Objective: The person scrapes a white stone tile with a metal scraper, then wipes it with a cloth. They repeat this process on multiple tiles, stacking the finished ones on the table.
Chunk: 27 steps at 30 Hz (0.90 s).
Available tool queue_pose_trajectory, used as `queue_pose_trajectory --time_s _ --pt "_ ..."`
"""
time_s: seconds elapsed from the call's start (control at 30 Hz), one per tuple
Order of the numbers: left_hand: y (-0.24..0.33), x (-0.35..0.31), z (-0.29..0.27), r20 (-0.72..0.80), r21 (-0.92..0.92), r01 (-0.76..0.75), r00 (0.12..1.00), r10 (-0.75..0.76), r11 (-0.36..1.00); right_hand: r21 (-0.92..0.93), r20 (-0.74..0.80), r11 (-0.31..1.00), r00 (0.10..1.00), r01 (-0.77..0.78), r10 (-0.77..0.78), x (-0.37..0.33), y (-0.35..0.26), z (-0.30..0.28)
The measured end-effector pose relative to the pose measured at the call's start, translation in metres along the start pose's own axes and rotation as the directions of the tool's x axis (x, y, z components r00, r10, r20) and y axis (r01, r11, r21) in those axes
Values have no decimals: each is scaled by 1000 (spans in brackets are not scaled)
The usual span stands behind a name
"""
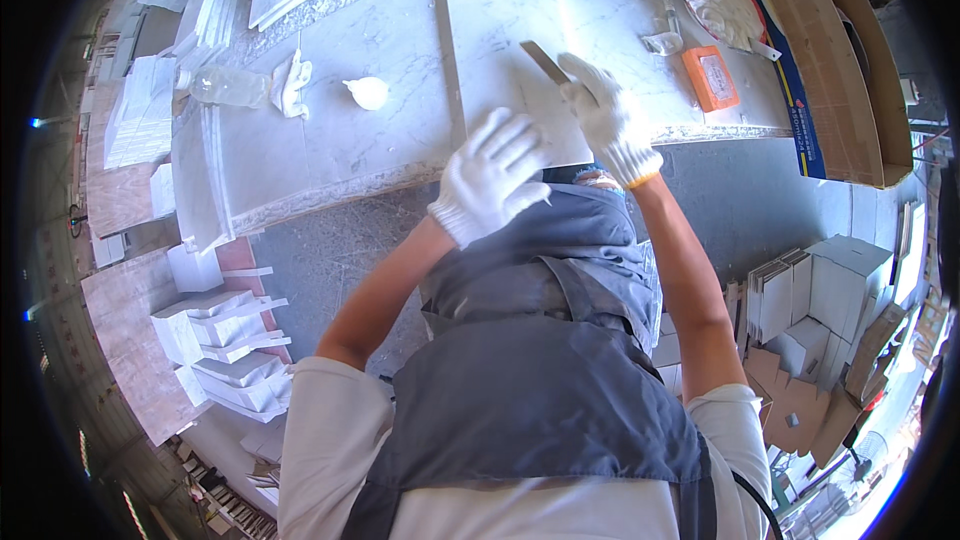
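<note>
A white, grey-veined marble tile lies on the bench in front of me, its near end at the bench's front edge. In a white knit glove, my right hand grips a flat metal scraper blade at the tile's right side, with the blade slanting over the tile. My left hand, gloved too, is over the near left part of the tile with its fingers spread and nothing in it. Whether its fingertips touch the tile, I cannot tell.
To the right are an orange block, a red-rimmed dish of white paste and a cardboard box. On the left lie a clear plastic bottle, a crumpled white rag and a small white rounded object. Tile stacks stand beyond.
</note>
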<state>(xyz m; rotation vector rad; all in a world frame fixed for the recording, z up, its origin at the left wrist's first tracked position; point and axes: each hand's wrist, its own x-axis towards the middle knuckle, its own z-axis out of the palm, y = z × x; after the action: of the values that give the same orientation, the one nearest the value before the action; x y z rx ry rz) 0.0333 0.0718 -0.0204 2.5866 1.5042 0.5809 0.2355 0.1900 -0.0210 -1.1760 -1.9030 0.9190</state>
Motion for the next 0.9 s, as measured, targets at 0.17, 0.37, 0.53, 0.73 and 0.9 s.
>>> queue_pose_trajectory --time_s 0.17,0.37,0.53,0.73,0.9 --pt "-29 -30 -6 -253 34 284 930 -267 958 -351 82 921 985 170 -150 34 9 22" --pt "-47 -51 12 -224 268 360 926 -305 894 -367 188 913 975 180 -117 47 -8 22" --pt "-47 -53 21 -285 271 384 908 -307 883 -272 252 936 955 225 -156 54 -12 24" --pt "-46 -55 22 -292 265 402 900 -324 877 -303 293 925 946 230 -139 74 -1 25" --pt "-46 -54 23 -298 271 407 897 -326 872 -326 326 907 932 266 -156 70 -8 32"
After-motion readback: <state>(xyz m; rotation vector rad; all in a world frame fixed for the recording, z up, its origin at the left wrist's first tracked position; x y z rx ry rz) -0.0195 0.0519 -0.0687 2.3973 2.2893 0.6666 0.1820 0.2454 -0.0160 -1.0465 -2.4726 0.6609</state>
